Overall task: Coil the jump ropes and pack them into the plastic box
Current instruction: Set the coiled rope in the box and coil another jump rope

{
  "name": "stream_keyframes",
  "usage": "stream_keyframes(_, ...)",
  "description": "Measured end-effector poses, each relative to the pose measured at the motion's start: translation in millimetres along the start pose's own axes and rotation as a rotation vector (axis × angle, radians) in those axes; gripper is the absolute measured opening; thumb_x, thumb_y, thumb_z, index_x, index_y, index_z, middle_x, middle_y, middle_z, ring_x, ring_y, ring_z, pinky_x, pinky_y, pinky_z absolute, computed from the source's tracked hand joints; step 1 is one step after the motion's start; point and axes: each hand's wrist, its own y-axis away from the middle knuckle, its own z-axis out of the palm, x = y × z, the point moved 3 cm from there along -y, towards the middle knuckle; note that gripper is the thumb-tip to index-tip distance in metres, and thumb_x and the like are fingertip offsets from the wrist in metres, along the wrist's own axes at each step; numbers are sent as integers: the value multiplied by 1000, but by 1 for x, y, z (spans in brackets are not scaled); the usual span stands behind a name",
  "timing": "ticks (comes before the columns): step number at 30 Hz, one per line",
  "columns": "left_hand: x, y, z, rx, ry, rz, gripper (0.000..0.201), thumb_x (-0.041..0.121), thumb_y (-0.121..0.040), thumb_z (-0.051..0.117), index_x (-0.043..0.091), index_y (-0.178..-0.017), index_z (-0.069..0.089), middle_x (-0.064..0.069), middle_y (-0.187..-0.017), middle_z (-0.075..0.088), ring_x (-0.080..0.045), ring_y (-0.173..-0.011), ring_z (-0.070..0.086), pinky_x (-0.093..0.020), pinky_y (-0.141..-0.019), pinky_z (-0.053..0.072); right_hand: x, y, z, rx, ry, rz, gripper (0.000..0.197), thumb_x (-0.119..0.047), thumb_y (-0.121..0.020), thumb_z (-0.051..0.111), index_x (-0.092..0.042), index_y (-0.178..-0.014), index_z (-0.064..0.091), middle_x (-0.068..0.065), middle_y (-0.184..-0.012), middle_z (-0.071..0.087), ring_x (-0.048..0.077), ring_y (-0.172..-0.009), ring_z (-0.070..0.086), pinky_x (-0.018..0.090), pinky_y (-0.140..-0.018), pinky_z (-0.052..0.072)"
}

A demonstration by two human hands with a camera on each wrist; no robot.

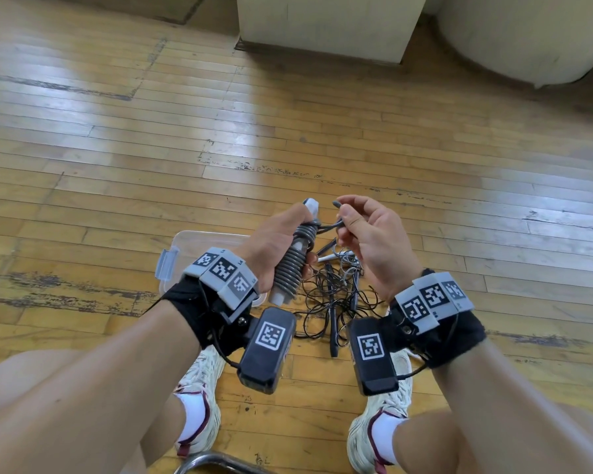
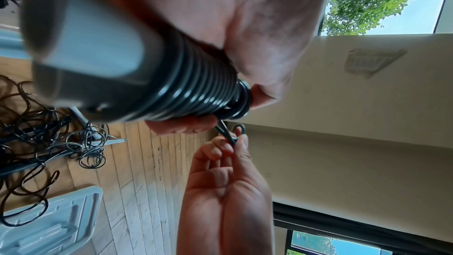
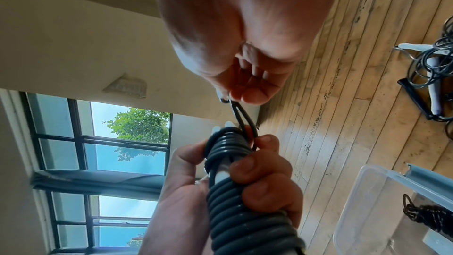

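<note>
Nearest the head camera: bare knees and forearms, each wrist strapped with a black band carrying grey marker blocks and a black camera unit. Below them, two white trainers (image 1: 199,398) planted on the wooden floor (image 1: 117,148), with a curved metal tube (image 1: 213,461) at the lower edge.

Left hand (image 1: 274,248): fingers and thumb curled tight round a grey jump rope (image 1: 293,261), its cord wound in close turns around the pale handles, the bundle held tilted with one white handle end above the thumb and the other below the palm. Same grip in the right-wrist view (image 3: 247,197), fingertips pressed over the coils.

Right hand (image 1: 374,241): thumb and forefinger pinching the free end (image 1: 338,213) of the grey cord, remaining fingers loosely curled. Short doubled stretch of cord running from the pinch to the top of the coil, shown in the left-wrist view (image 2: 231,135) and the right-wrist view (image 3: 241,115).

Plastic box (image 1: 192,248): clear, with a clip on its side wall, resting on the floor behind the left wrist. In the right-wrist view, one dark wound rope (image 3: 426,214) lying inside it. Lid (image 2: 49,226) flat on the floor in the left-wrist view, with a loop of black cord across its corner.

Loose ropes (image 1: 332,292): a tangled heap of thin black cord and dark and pale handles on the floor between the two wrists, just right of the box.

Background: pale cabinet base (image 1: 326,25), windows with green foliage (image 2: 372,1).
</note>
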Motion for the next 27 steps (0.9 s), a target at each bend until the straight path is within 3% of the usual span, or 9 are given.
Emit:
stream_keyframes(5, 0, -1, -1, -6, -3, 29, 19, 21, -94, 48, 7, -105, 44, -7, -75, 51, -18, -56, 50, -27, -46, 46, -3, 5, 7, -108, -21, -4, 16, -5, -102, 50, -7, -111, 62, 4, -80, 57, 7, -60, 53, 22, -60, 50)
stream_keyframes(8, 1, 1, 1, -42, 2, 78, 25, 23, -91, 53, 6, -106, 45, -9, -83, 55, -19, -60, 51, -29, -49, 47, -5, 5, 6, -92, -44, -31, 16, -5, -103, 49, -7, -111, 63, 5, -81, 59, 9, -62, 54, 23, -63, 52)
stream_keyframes(14, 0, 0, 1, -76, -97, 183, 41, 30, -101, 54, 2, -130, 49, -16, -99, 64, -24, -75, 65, -33, -59, 54, -5, 1, 0, -37, -82, -70, 15, -4, -102, 52, -6, -113, 62, 4, -85, 69, 11, -67, 63, 31, -73, 60)
stream_keyframes(19, -1, -1, 1, -49, -181, 268, 59, 42, -83, 63, 4, -127, 53, -17, -90, 61, -24, -68, 61, -32, -56, 53, -4, 2, 1, -47, 67, -102, 39, -15, -84, 79, -6, -117, 62, 18, -108, 72, 22, -85, 67, 34, -77, 59)
stream_keyframes(24, -2, -2, 0, -17, -226, 264, 54, 47, -80, 66, 16, -123, 58, -6, -75, 62, -19, -56, 56, -28, -50, 49, -6, 2, -1, -77, -50, -63, 48, -17, -77, 80, -4, -119, 61, 20, -111, 70, 20, -90, 65, 28, -74, 56)
stream_keyframes(27, -2, -1, 2, -22, -227, 252, 46, 49, -81, 65, 19, -113, 57, -5, -77, 59, -18, -58, 53, -25, -48, 45, -3, 1, -2, -65, -222, 27, 45, -15, -74, 75, -2, -116, 62, 9, -96, 68, 15, -76, 60, 23, -68, 54)
